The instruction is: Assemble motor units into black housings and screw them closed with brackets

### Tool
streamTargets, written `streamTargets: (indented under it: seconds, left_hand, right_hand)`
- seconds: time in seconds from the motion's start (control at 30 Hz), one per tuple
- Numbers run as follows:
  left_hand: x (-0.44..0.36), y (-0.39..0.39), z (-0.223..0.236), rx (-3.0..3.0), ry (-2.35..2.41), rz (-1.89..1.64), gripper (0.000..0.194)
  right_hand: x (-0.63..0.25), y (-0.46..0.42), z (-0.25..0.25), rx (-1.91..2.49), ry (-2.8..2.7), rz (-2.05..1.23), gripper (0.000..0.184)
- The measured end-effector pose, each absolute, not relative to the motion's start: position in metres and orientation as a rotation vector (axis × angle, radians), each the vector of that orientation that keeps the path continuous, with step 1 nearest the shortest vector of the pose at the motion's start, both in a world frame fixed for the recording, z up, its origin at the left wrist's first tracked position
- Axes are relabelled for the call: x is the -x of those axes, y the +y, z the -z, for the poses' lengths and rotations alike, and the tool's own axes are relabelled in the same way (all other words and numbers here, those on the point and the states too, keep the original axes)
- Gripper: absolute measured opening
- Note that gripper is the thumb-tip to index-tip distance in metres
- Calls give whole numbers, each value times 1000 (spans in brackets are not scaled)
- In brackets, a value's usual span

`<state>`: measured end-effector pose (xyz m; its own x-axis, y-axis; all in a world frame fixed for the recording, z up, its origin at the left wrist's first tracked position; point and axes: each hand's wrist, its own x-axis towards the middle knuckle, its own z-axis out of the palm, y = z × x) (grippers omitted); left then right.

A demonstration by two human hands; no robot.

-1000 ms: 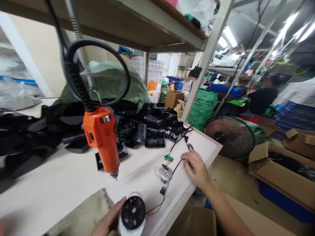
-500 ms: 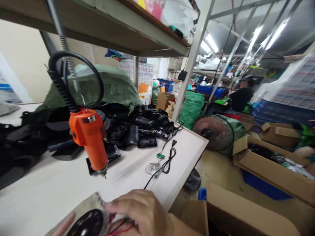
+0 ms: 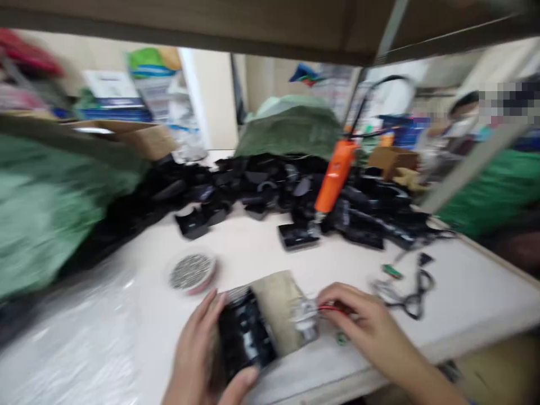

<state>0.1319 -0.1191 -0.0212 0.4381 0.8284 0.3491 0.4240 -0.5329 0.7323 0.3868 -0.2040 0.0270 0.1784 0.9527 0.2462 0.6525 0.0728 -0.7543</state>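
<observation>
Holding a black, curved plastic shell in our left hand, we pinch a thin red wire with our right hand. Our hands are apart, one on each side of a flat tan cloth. The shell is near the near edge of the white tabletop, with its hollow side up. A small, whitish, see-through part is at the cloth's right end, close to our right fingers. It is too blurry to tell if the wire joins it. A tiny green board is just below our right hand.

Right now, we seem to be getting the wire and the small part in order beside the shell. We think any move from here calls for a steady left hand and a soft touch on the wire, with no hard tug. The shell's open side needs to be free of loops.

Toward the right edge are a looped black cord and a green circuit board. Left of the cloth, a round tub of small silver metal bits is close by. An orange power screwdriver hangs near a big heap of black plastic pieces along the far edge.
</observation>
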Motion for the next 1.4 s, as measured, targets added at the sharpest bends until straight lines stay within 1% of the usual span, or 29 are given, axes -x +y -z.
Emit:
streamTargets:
  seconds: [0.1,0.23,0.3,0.37,0.4,0.43,0.5,0.57,0.63,0.7,1.03,1.4]
  left_hand:
    - [-129,-126,23,-2027,1109,-771,83]
    - [-143,-123,24,-1810,1115,-660,88]
    - [-147,-121,19,-1720,1098,-626,101]
    - [-144,-120,12,-1669,1038,-522,122]
    - [-142,-119,10,-1654,1004,-461,130]
    - [-138,-120,8,-1646,978,-417,132]
    - [-134,-120,10,-1643,952,-429,126]
    - [-136,-122,17,-1657,937,-538,112]
    - [-144,-123,25,-1686,937,-638,101]
    - [-153,-125,33,-1701,965,-682,96]
    - [-163,-126,37,-1577,1044,-703,95]
    - [-166,-126,43,-1549,1048,-782,90]
  right_hand:
    - [-386,-191,-29,1669,-1848,-400,12]
    - [-364,-167,-46,1514,-2268,-168,11]
    - [-351,-157,-53,1493,-2412,-120,13]
    - [-342,-148,-55,1479,-2528,-128,15]
    - [-340,-145,-55,1475,-2565,-144,15]
    - [-338,-143,-54,1473,-2587,-162,14]
    - [-335,-139,-52,1473,-2612,-196,13]
    - [-333,-137,-49,1500,-2631,-211,11]
    - [-332,-135,-46,1573,-2646,-195,13]
    - [-333,-133,-44,1649,-2648,-181,15]
    - [-338,-121,-41,1732,-2677,-221,13]
    - [-350,-115,-50,1633,-2652,-276,12]
